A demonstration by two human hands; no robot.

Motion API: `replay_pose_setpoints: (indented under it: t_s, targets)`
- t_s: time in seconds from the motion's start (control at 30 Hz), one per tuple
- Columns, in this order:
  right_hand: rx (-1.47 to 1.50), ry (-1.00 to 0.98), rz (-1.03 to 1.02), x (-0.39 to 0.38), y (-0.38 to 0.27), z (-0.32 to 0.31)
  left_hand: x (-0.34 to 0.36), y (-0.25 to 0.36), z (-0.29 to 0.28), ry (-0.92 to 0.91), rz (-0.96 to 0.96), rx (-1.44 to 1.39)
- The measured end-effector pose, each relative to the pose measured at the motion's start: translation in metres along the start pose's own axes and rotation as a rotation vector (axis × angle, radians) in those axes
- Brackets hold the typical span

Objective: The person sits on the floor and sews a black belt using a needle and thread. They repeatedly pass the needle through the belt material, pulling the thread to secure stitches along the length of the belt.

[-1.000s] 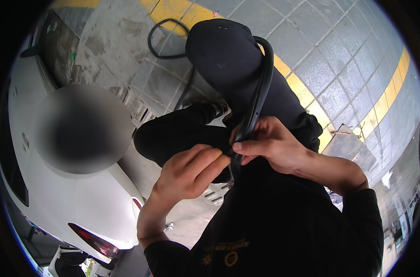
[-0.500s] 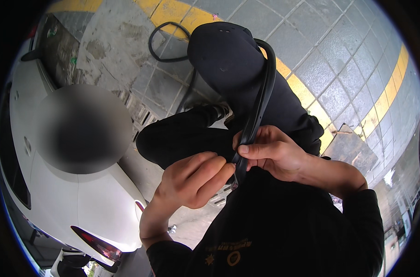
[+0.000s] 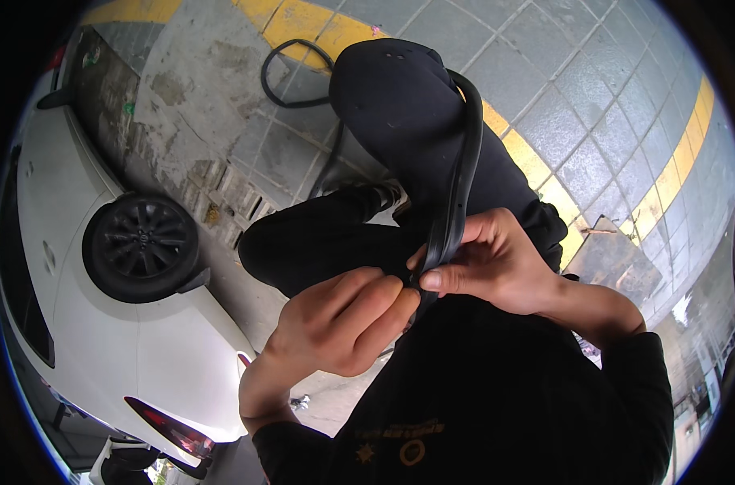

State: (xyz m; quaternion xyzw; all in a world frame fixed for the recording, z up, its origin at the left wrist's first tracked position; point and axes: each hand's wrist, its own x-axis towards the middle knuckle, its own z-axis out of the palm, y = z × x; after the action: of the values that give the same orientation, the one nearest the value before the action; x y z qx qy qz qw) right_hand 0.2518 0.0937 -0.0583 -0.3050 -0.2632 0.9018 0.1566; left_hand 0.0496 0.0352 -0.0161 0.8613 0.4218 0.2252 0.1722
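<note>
A long black rubber strip [image 3: 467, 153] drapes over my raised knee in dark trousers [image 3: 388, 97] and runs down between my hands; more of it lies in a loop [image 3: 325, 56] on the paving. My left hand [image 3: 347, 319] is closed on the strip near its lower end, fingertips pinched against it, the end largely hidden behind them. My right hand [image 3: 501, 267] grips the strip just beside and above the left, thumb pressed on it and fingers curled behind. The two hands nearly touch.
A white car [image 3: 173, 356] with a black wheel [image 3: 141, 246] stands close on my left. Grey paving tiles [image 3: 586, 89] with yellow bands [image 3: 683, 153] surround me. A drain grate [image 3: 250, 210] lies by my legs, and a square plate [image 3: 606, 259] is at my right.
My left hand has shifted slightly right and its fingers now cover more of the strip's end. My right hand has moved slightly right and down along the strip, still gripping it.
</note>
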Motion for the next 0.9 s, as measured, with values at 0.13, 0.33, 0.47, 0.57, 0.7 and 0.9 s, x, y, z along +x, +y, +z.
replay_pose_setpoints:
  t_s: [0.13, 0.33, 0.47, 0.57, 0.7, 0.9]
  targets:
    - [-0.017, 0.032, -0.013, 0.0, -0.003, 0.003, 0.0, 0.0, -0.001, 0.03, -0.113, -0.135]
    - [0.029, 0.056, 0.006, -0.001, 0.0, 0.004, -0.001, 0.006, 0.008, 0.143, -0.447, -0.533]
    - [0.068, 0.04, -0.045, 0.003, 0.001, 0.006, -0.006, 0.012, 0.014, 0.246, -0.624, -0.748]
    - [0.078, 0.03, -0.038, 0.005, 0.0, 0.007, -0.011, 0.01, 0.02, 0.319, -0.638, -0.816]
    - [0.052, 0.025, -0.023, 0.005, -0.002, 0.007, -0.013, 0.008, 0.019, 0.28, -0.625, -0.786]
    - [0.04, 0.051, -0.057, 0.013, -0.002, 0.008, -0.011, 0.004, 0.024, 0.307, -0.722, -0.827]
